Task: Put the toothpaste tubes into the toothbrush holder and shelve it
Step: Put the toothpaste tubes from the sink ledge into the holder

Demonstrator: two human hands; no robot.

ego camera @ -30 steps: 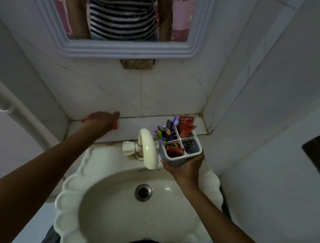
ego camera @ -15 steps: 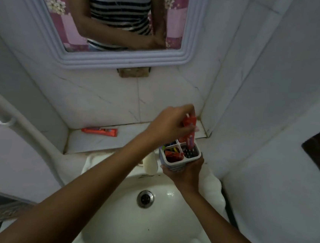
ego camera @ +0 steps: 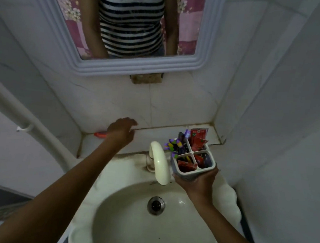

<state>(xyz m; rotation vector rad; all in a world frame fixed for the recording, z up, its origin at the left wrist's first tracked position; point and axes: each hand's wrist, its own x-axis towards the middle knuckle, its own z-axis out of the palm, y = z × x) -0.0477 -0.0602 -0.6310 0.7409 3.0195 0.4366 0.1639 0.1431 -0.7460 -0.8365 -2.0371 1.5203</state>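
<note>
The toothbrush holder (ego camera: 192,164), a white box split into four compartments, is held upright over the right back edge of the sink (ego camera: 231,203), just beside the tap (ego camera: 160,163). The right hand (ego camera: 198,183) cups it from below and from the near side, fingers wrapped closed around its base. Red toothpaste tubes (ego camera: 198,139) stand in the far right compartment, the tallest one rising above the rim; more red tubes lie lower in the two near compartments. Toothbrushes (ego camera: 174,145) with purple and green parts fill the far left compartment and lean out towards the tap.

One more red toothpaste tube (ego camera: 99,135) lies flat on the ledge (ego camera: 153,138) behind the sink, near its left corner. The left hand (ego camera: 121,131) hovers over that tube, palm down, fingers loosely spread and partly curled; it covers most of the tube, and I cannot tell whether the fingers touch it.

Above the ledge hangs a mirror (ego camera: 140,69) with a pale moulded frame, reflecting a striped shirt. A white pipe (ego camera: 29,127) runs slantwise down the left wall.
</note>
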